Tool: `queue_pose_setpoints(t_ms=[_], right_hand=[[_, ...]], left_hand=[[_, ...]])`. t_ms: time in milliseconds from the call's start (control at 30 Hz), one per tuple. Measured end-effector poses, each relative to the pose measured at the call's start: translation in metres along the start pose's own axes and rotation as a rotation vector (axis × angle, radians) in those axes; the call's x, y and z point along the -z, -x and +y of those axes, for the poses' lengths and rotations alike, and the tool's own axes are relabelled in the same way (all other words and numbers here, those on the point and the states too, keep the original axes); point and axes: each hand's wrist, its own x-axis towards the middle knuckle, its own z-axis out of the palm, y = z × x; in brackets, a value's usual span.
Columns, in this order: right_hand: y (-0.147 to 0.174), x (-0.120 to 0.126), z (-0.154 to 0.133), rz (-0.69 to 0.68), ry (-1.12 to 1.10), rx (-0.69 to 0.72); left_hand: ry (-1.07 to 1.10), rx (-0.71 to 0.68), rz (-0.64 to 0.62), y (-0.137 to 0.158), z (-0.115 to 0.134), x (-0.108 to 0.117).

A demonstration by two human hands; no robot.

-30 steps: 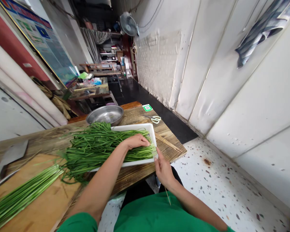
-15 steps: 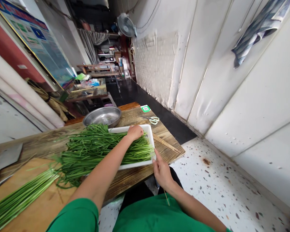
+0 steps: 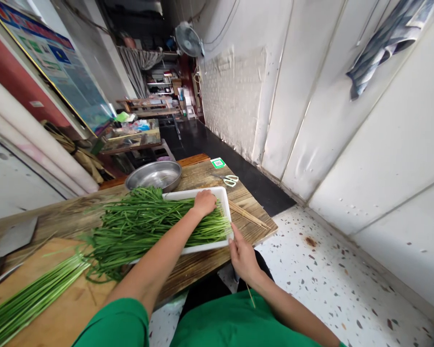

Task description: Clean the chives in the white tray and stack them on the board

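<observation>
Lying well to the left of the left hand [image 3: 204, 202], a bundle [image 3: 36, 301] of slim green stalks rests on a smooth tan board [image 3: 75, 313]; its stems are straight and glossy, and its long axis slants so that the pale end points up toward the tray [image 3: 183, 193]. Next, reaching in under the left hand, comes a thick heap of greens [image 3: 141, 221] in that white tray: limp, tangled, dark leaves at the left, spilling past the tray, then straighter stalks fading to nearly white at the right. The heap's long axis runs along the tray, pale ends pointing at the right hand [image 3: 243, 253]. To the left of the left hand and farther off sits a shallow round bowl [image 3: 154, 176] of shiny metal. The left hand lies over the stalks near their pale ends, fingers bent; whether it grips any, I cannot tell. Past it, on the wood-grained table [image 3: 195, 265], lie scissors [image 3: 230, 180] with pale looped handles. The right hand is at the tray's near right corner, fingertips against the smooth rim, though I cannot tell whether it pinches anything. A thin straw [image 3: 251, 295] hangs below its wrist. Beyond the right hand lie dry tan straws [image 3: 249, 214], narrow and stiff-looking
</observation>
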Motion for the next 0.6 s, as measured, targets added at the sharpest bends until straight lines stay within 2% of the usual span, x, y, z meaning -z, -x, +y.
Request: queue_pose_setpoints(t_ms=[167,267,367,433,500,600], right_hand=[[0.000,0.001,0.000,0.000,-0.016,0.019],[-0.002,0.000,0.002,0.006,-0.002,0.013],[-0.003,-0.001,0.003,0.011,-0.012,0.004],[-0.003,-0.002,0.003,0.019,-0.022,0.008],[-0.003,-0.001,0.003,0.024,-0.029,0.009],[-0.001,-0.001,0.001,0.014,-0.044,0.000]], left_hand=[[0.191,0.034,0.013,0.002,-0.004,0.007],[0.321,-0.017,0.039,0.008,-0.008,0.016],[0.560,-0.105,-0.100,0.017,-0.010,0.022],[0.634,-0.152,-0.186,0.024,-0.011,0.025],[0.585,-0.183,-0.114,0.031,-0.010,0.029],[0.558,-0.235,0.106,0.037,-0.008,0.032]])
